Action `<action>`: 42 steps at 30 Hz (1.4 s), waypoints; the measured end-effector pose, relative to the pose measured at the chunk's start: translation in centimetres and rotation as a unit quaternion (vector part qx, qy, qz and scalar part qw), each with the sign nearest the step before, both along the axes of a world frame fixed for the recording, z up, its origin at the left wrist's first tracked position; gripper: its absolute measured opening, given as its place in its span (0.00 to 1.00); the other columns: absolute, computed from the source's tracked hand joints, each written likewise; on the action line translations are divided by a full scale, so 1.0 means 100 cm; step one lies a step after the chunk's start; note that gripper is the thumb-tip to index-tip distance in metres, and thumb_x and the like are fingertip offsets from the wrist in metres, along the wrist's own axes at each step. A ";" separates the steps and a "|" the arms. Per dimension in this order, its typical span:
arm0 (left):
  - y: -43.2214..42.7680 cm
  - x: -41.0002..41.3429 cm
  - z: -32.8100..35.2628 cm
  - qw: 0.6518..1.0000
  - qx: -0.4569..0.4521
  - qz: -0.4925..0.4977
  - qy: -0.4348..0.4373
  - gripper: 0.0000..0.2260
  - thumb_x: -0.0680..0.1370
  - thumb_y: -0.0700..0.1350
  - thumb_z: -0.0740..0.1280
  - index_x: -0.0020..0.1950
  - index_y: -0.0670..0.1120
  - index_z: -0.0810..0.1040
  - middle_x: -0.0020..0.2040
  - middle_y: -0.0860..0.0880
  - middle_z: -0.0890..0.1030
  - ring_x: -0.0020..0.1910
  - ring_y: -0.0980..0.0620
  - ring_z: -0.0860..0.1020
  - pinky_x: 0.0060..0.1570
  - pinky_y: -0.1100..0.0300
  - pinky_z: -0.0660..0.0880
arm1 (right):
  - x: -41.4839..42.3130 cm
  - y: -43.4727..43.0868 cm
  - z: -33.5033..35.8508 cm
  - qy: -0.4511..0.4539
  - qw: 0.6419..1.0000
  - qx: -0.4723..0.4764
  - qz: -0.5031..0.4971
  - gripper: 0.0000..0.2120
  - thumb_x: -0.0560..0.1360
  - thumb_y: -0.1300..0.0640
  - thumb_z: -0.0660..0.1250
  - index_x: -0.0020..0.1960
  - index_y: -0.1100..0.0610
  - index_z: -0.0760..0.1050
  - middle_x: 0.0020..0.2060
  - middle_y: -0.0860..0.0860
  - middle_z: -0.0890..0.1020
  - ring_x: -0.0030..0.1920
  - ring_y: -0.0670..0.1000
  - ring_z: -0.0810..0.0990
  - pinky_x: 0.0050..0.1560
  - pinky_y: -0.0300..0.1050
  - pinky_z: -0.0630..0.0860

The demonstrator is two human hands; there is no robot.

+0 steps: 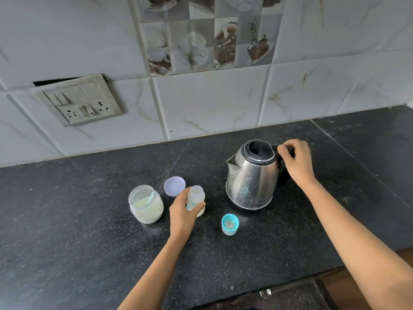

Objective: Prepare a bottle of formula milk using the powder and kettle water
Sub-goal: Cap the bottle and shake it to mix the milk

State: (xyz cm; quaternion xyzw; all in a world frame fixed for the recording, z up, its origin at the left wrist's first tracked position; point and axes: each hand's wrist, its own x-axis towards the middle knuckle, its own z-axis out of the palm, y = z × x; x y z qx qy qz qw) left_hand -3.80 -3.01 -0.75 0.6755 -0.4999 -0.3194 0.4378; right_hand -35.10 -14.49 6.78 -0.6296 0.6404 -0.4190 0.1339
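The bottle (pixel 196 199) is sitting uncapped near the middle of the dark counter (pixel 89 220), between the powder jar (pixel 146 204) and the kettle (pixel 251 177). Whether it is resting on the counter or lifted just off it cannot be told. The left hand (pixel 182 212) is gripping its lower half, fingers curled round it. The right hand (pixel 296 162) is closing round the kettle's black handle (pixel 288 151), and the kettle is standing upright with its lid down and its spout facing the bottle. The jar is standing open, its lavender lid (pixel 174 186) lying just behind the bottle. The teal bottle cap (pixel 230 224) is sitting apart, in front of the kettle.
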 end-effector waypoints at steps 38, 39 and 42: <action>0.037 -0.043 -0.048 0.970 0.018 -0.198 -0.142 0.23 0.70 0.53 0.75 0.63 0.54 0.74 0.58 0.58 0.78 0.56 0.59 0.72 0.61 0.58 0.68 | 0.106 0.140 -0.071 -0.137 0.955 0.191 0.178 0.18 0.67 0.54 0.78 0.53 0.45 0.75 0.47 0.38 0.81 0.52 0.38 0.78 0.50 0.31 0.75; 0.036 -0.042 -0.047 0.969 0.017 -0.201 -0.143 0.24 0.69 0.54 0.75 0.63 0.54 0.74 0.57 0.58 0.78 0.56 0.58 0.72 0.61 0.57 0.69 | 0.107 0.139 -0.067 -0.191 0.947 0.188 0.177 0.18 0.67 0.56 0.78 0.54 0.48 0.76 0.47 0.40 0.82 0.52 0.40 0.79 0.51 0.33 0.76; 0.036 -0.038 -0.051 0.970 0.018 -0.205 -0.130 0.30 0.67 0.55 0.76 0.67 0.53 0.71 0.62 0.57 0.76 0.60 0.58 0.71 0.64 0.55 0.68 | 0.113 0.134 -0.047 -0.336 0.910 0.178 0.168 0.21 0.66 0.56 0.75 0.57 0.56 0.75 0.48 0.47 0.82 0.52 0.46 0.81 0.49 0.38 0.78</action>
